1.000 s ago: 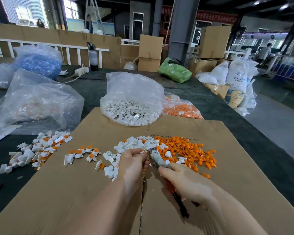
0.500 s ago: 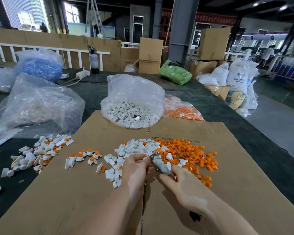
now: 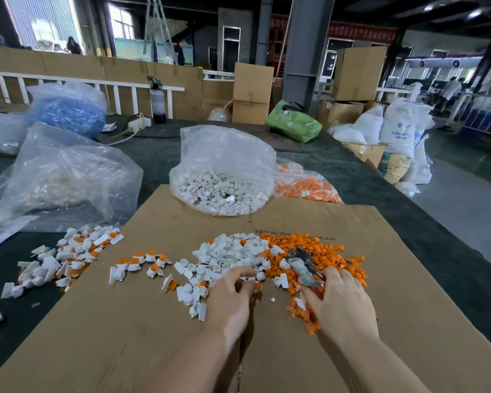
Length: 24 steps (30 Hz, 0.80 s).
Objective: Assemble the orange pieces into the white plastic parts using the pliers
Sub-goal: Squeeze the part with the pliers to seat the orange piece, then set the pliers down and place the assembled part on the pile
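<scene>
Head view: low in the frame's centre, the left hand reaches into the white plastic parts, fingertips curled on pieces at the heap's near edge; whether that grip actually grasps one, I cannot tell. Lower right of centre, the right hand has its grip clenched around the pliers, whose head points up-frame over the orange pieces. Both heaps lie on cardboard covering the tabletop. Assembled pieces sit at left.
</scene>
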Motion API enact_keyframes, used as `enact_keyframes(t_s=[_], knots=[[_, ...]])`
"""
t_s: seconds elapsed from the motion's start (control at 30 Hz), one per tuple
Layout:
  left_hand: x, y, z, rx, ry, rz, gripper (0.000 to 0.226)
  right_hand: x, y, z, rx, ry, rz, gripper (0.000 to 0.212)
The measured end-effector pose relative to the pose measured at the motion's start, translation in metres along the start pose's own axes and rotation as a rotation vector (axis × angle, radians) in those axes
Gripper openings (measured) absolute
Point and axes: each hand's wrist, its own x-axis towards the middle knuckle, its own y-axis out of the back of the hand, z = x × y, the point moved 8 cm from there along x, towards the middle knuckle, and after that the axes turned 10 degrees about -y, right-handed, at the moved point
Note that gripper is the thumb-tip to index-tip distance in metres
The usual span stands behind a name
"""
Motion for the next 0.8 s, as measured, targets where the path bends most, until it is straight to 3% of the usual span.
enact_keyframes(t_s=[0.13, 0.23, 0.47, 0.6, 0.67, 0.8], knots=[[0.001, -0.001, 0.003, 0.087, -0.027, -0.035, 0.020, 0.004, -0.009, 0.006, -0.145, 0.014, 0.060, 0.056], [0.002, 0.000, 0.002, 0.020, -0.006, -0.011, 0.016, 0.009, -0.012, 0.009, -0.196, 0.010, 0.076, 0.060], [0.002, 0.001, 0.002, -0.016, 0.006, 0.009, 0.015, 0.006, -0.006, 0.003, -0.272, 0.004, 0.122, 0.053], [0.003, 0.000, 0.004, 0.035, -0.014, 0.019, 0.020, -0.020, 0.009, -0.040, 0.070, 0.369, 0.342, 0.037], [0.004, -0.002, 0.006, 0.052, -0.037, -0.003, 0.021, -0.034, 0.004, -0.058, 0.213, 0.517, 0.295, 0.030], [0.003, -0.004, 0.007, 0.051, -0.064, -0.045, 0.019, -0.039, -0.001, -0.063, 0.400, 0.534, 0.246, 0.021]])
